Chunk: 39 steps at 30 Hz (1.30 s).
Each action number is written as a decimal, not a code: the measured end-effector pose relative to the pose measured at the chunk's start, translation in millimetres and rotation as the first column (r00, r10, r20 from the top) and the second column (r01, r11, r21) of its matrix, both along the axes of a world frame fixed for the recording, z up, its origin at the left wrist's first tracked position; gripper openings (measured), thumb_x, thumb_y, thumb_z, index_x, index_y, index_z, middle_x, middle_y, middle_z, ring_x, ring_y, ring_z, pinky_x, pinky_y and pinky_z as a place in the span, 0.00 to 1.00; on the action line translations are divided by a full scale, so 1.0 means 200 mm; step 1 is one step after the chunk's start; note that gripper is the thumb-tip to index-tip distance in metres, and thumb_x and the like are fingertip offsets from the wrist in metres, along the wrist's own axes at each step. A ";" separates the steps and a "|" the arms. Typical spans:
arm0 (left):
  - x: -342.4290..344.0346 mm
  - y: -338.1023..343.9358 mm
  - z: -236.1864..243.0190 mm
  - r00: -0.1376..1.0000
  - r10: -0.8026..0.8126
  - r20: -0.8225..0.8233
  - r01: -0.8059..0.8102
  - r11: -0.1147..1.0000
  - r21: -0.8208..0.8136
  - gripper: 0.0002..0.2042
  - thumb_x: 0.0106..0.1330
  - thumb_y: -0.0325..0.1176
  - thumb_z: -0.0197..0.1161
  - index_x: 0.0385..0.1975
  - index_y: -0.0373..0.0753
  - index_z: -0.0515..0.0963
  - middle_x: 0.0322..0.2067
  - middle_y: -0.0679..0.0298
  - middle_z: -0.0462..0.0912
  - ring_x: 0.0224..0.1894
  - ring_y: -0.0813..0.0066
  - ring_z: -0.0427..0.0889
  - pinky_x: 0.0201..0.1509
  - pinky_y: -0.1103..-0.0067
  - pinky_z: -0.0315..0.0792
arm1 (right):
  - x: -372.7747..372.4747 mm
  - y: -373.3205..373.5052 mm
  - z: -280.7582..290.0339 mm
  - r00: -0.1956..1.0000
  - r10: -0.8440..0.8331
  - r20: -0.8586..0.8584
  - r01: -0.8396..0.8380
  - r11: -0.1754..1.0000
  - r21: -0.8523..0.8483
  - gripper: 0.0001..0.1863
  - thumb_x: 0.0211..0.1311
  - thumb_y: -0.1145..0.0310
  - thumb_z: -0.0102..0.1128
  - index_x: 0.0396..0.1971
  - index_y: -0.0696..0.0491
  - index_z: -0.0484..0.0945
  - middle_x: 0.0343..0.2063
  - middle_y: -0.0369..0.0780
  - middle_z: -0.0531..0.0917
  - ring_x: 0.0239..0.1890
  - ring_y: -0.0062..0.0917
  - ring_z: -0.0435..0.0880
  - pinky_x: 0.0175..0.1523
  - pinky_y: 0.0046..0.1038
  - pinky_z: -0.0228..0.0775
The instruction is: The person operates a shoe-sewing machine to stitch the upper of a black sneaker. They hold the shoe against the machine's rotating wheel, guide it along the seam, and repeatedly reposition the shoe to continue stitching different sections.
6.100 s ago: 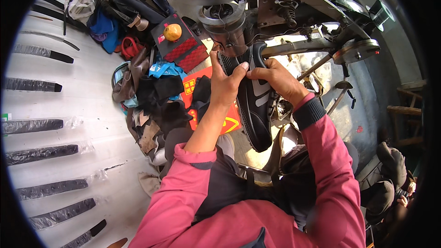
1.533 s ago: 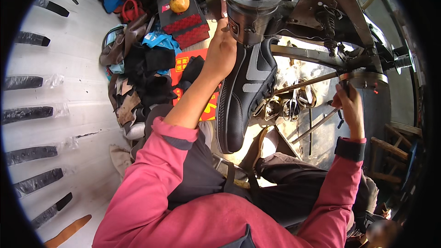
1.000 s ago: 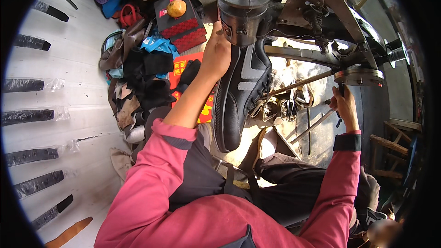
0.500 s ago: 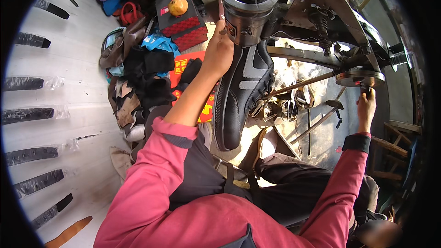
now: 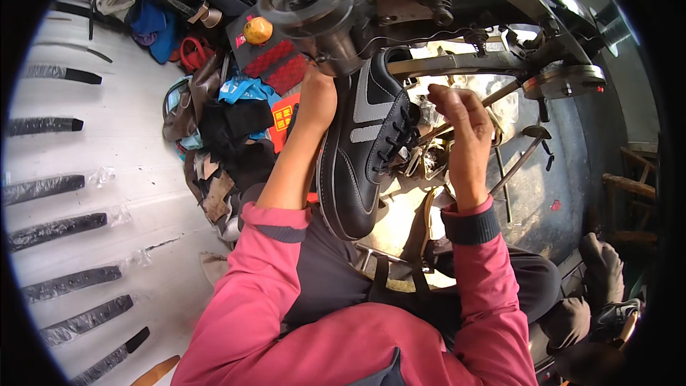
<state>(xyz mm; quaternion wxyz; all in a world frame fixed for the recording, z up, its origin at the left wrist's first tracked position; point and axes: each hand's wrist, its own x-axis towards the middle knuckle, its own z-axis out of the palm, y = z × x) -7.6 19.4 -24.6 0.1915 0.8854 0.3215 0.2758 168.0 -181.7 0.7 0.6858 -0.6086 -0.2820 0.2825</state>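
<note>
A black leather shoe (image 5: 354,171) with grey stripes and black laces hangs toe toward me, its upper end at the narrow arm (image 5: 457,64) of a metal sewing machine. Above its left edge sits the machine's round steel head (image 5: 307,14). My left hand (image 5: 316,100) grips the shoe's left side by the sole; its fingertips are partly hidden beneath the head. To the right of the laces, my right hand (image 5: 468,132) is raised, half curled, with thumb and fingers apart. I see nothing in it. The round crank wheel (image 5: 564,82) stands farther right, untouched.
Cloth and leather scraps (image 5: 236,129) lie in a heap at left, near a red patterned box (image 5: 275,64) with a yellow fruit (image 5: 257,30) near it. Wrapped black strips (image 5: 61,229) line the pale surface at far left. A wooden frame (image 5: 629,186) stands at right.
My right hand has let go of the crank wheel's handle and come left, close to the shoe's laces. The left hand keeps its hold on the shoe. The whole view has shifted.
</note>
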 end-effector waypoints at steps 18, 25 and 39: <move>-0.04 0.04 0.11 0.882 0.235 0.408 0.267 0.464 -0.845 0.19 0.79 0.36 0.51 0.64 0.33 0.73 0.57 0.50 0.83 0.58 0.55 0.83 0.63 0.64 0.76 | -0.39 -0.01 0.29 0.983 0.139 0.122 -0.177 0.896 0.407 0.14 0.56 0.67 0.70 0.34 0.59 0.76 0.61 0.75 0.71 0.60 0.60 0.79 0.73 0.53 0.63; 0.00 0.02 0.16 0.892 0.222 0.394 0.270 0.438 -0.858 0.22 0.78 0.38 0.52 0.67 0.33 0.70 0.59 0.47 0.81 0.59 0.53 0.83 0.64 0.62 0.77 | -0.34 -0.01 0.26 0.982 0.179 0.059 -0.187 0.894 0.407 0.16 0.53 0.65 0.74 0.38 0.56 0.82 0.60 0.66 0.77 0.59 0.53 0.83 0.70 0.50 0.67; 0.05 -0.01 0.15 0.865 0.244 0.438 0.300 0.449 -0.842 0.30 0.76 0.42 0.52 0.73 0.33 0.62 0.62 0.41 0.78 0.60 0.47 0.83 0.66 0.58 0.80 | -0.11 0.08 0.15 0.962 0.208 0.176 -0.244 0.945 0.220 0.37 0.52 0.69 0.73 0.63 0.64 0.72 0.41 0.49 0.84 0.43 0.47 0.81 0.61 0.44 0.67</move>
